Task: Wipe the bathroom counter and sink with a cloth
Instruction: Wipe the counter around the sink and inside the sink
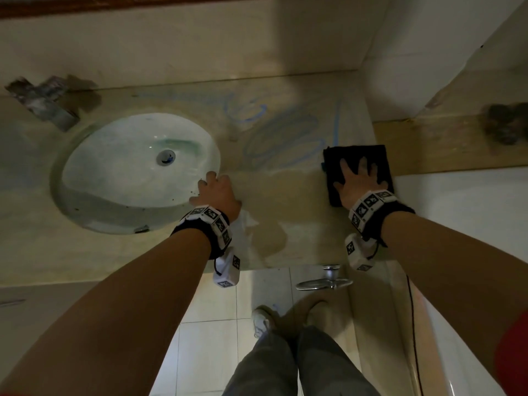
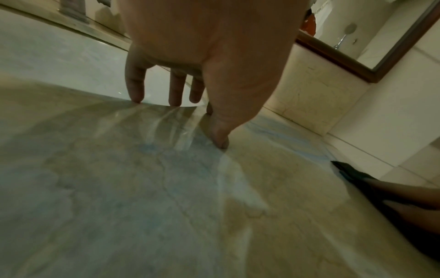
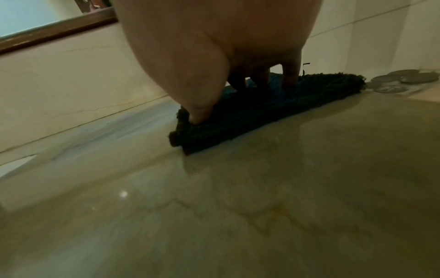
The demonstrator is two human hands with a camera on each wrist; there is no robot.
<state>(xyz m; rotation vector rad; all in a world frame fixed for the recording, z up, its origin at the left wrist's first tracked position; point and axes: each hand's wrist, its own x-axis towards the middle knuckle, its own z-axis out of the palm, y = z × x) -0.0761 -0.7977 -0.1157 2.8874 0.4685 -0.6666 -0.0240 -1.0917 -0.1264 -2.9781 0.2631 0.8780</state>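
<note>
On the big shiny stone counter (image 1: 285, 195), next to the round white sink (image 1: 137, 172), the dark fuzzy cloth (image 1: 357, 155) lies flat under the right hand (image 1: 357, 181), whose fingers spread wide and press down, while the left hand (image 1: 217, 192) rests its fingertips (image 2: 137, 97) at the sink's edge.

There is one glossy beige stone table (image 1: 285, 195) with one white oval sink (image 1: 120, 172) that has one round metal drain (image 1: 165, 157), one folded dark fuzzy cloth (image 1: 368, 155), two hands, left hand (image 1: 217, 192) and right hand (image 1: 357, 181), and four flat grey round discs (image 3: 402, 80) beside the cloth
</note>
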